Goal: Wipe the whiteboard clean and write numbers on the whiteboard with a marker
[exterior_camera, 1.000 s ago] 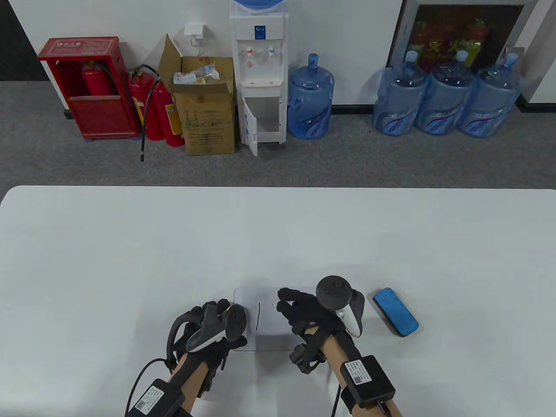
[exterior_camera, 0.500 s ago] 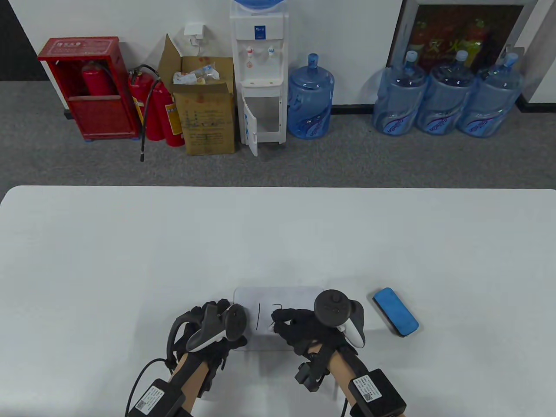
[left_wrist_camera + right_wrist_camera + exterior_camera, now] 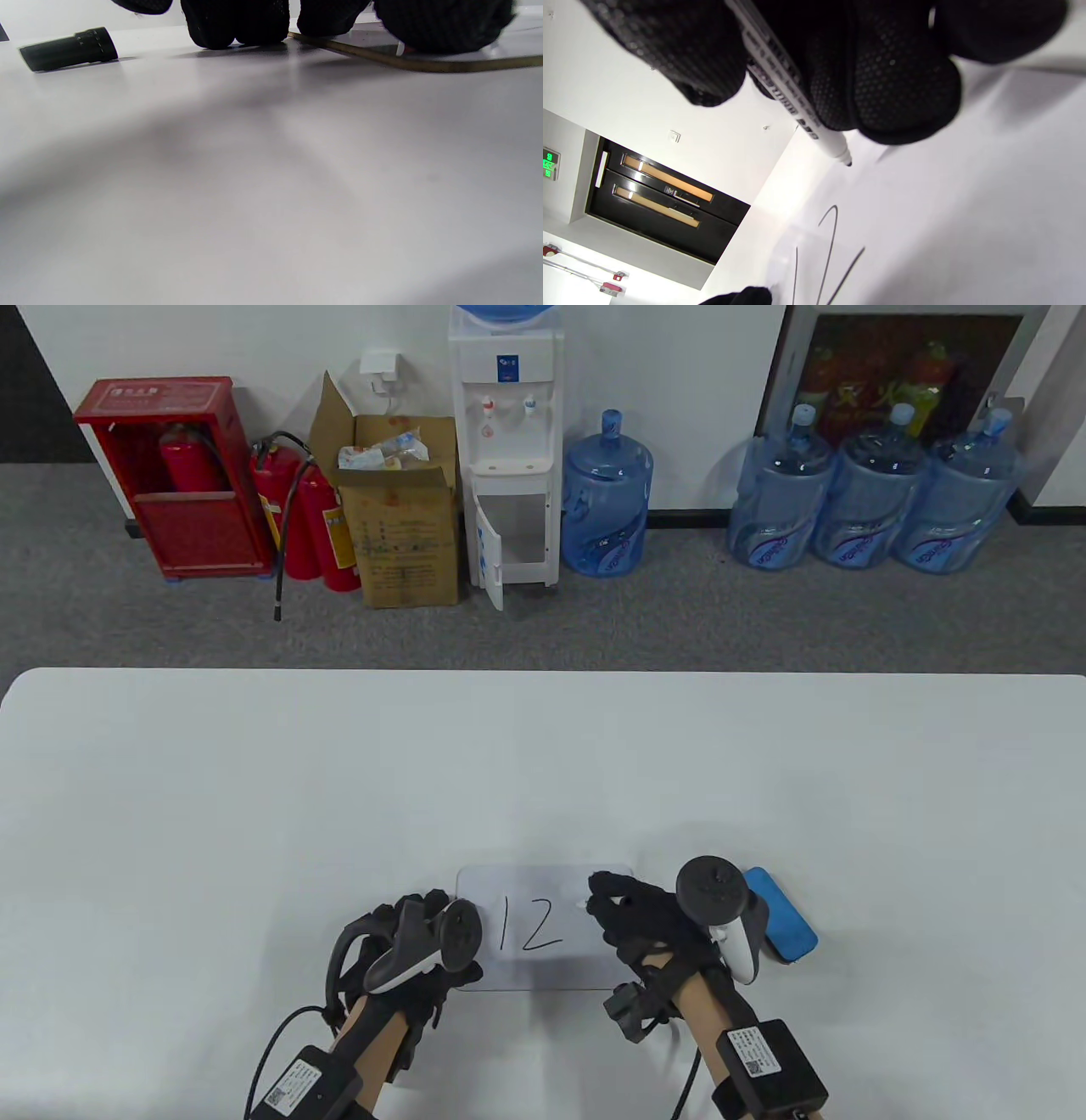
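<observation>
Right hand (image 3: 632, 912): mine, fingers curled round the marker (image 3: 797, 110), pinching its barrel in a writing grip.
Marker: white barrel with dark print, black tip bare and pointing down at the whiteboard; whether the tip touches or hangs just above I cannot tell.
Marker axis: slanted, tip leading away from my palm toward the board's blank right part.
Left hand (image 3: 416, 946): mine, fingers fairly straight, pressing the whiteboard's left edge flat; it grips nothing.
Whiteboard (image 3: 543, 971): small, white, lying flat on the surface between my two hands, long side running left to right.
Written so far: "12" (image 3: 530, 923) in black, on the left half of the board.
Key relation: the free space lies right of the "2", directly under my right hand; this hand is the nearer one and needs only a short drop of the tip.
Step, as I judge it: wiping looks done, writing under way, third figure next.
Marker cap (image 3: 68, 48): black, lying on its side on the surface, left of my left fingers.
Eraser (image 3: 789, 920): blue, just right of my right hand, partly hidden behind its tracker.
Surface (image 3: 254, 780): white, bearing all of the above.
</observation>
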`<state>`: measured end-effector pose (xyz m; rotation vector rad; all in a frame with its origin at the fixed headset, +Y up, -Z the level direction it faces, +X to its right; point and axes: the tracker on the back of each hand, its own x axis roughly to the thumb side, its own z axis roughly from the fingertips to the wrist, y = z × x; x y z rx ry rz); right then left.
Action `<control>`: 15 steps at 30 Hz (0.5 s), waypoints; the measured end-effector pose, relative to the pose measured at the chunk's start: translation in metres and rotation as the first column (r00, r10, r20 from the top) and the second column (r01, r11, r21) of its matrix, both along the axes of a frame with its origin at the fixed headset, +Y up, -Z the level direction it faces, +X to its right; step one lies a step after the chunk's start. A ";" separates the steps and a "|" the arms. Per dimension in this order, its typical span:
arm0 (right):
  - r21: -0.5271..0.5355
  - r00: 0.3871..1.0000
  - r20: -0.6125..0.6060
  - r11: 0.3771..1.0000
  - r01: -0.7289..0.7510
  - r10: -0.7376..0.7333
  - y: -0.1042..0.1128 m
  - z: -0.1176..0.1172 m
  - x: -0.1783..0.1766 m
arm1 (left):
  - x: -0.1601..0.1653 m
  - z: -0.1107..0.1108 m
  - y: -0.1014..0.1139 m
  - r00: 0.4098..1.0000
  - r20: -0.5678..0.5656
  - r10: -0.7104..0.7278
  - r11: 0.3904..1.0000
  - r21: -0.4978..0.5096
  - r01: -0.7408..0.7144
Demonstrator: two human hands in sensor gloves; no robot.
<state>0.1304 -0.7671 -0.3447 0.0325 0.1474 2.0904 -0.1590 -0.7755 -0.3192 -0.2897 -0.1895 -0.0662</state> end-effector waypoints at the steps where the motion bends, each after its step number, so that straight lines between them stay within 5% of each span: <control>1: -0.002 1.000 0.003 1.000 -0.011 0.011 0.000 -0.002 0.000 | 0.000 0.000 0.000 1.000 0.000 0.001 1.000 0.000 -0.001; 15: -0.037 1.000 -0.001 0.999 -0.028 0.028 -0.009 -0.009 -0.002 | 0.000 0.000 0.000 1.000 0.000 0.003 1.000 -0.001 -0.003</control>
